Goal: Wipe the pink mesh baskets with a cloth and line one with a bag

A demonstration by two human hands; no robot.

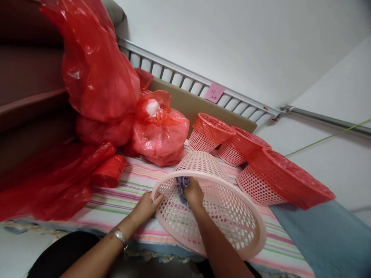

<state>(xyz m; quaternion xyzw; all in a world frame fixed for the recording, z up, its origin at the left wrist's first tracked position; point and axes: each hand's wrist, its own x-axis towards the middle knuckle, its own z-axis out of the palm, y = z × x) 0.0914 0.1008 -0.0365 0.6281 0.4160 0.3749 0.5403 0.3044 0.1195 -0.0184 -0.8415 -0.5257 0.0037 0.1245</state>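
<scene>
A pale pink perforated plastic wastebasket point(199, 164) lies tipped on its side on the striped cloth, its mouth facing me. My left hand point(150, 205) grips the basket's rim at the left, thumb on the inner side. Reaching inside through the mouth, my right hand point(194, 193) is closed around a bunched blue-grey cloth point(182, 188), which it holds against the inner wall. Part of the cloth is hidden behind my fingers.
Behind the basket stand three similar baskets lined with red bags: one at the back point(203, 139), one in the middle point(232, 152), one at right point(261, 185). Stuffed red bags point(160, 135) and a red bag roll point(108, 172) sit left. A radiator point(185, 79) runs along the wall.
</scene>
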